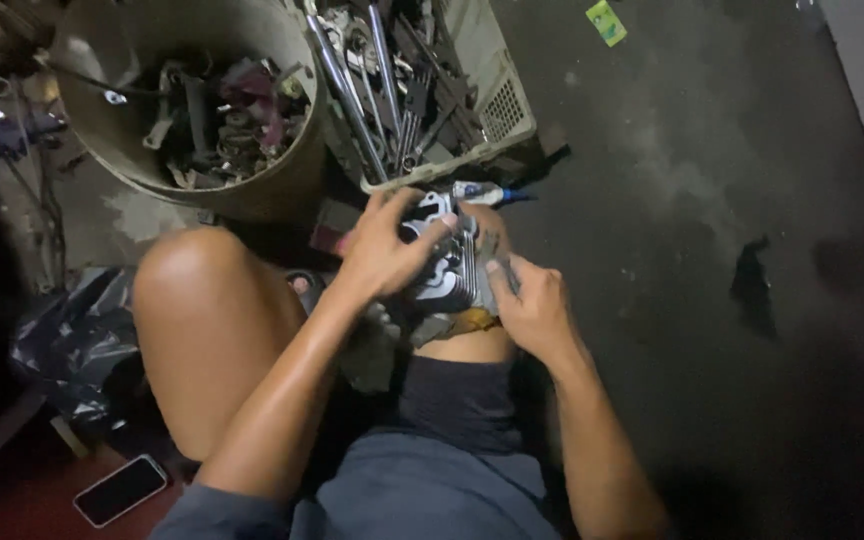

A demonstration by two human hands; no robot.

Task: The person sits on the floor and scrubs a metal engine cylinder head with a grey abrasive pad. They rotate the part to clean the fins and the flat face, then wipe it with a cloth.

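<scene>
A finned grey metal engine part (449, 268) rests on my right knee, over a scrap of rag (444, 325). My left hand (384, 245) is clasped over its top and left side, fingers spread across the fins. My right hand (530, 305) grips its lower right side, with the thumb and forefinger pressed against the metal edge. Whether the right hand also pinches a small tool is unclear. Both forearms reach forward from the bottom of the view.
A round tub (252, 185) of metal scrap stands at the upper left. Beside it is a pale plastic crate (507, 105) of wrenches and long tools. A small tube (487, 194) lies near the crate. A phone (120, 489) lies at bottom left, a black bag (67, 340) beside my left knee.
</scene>
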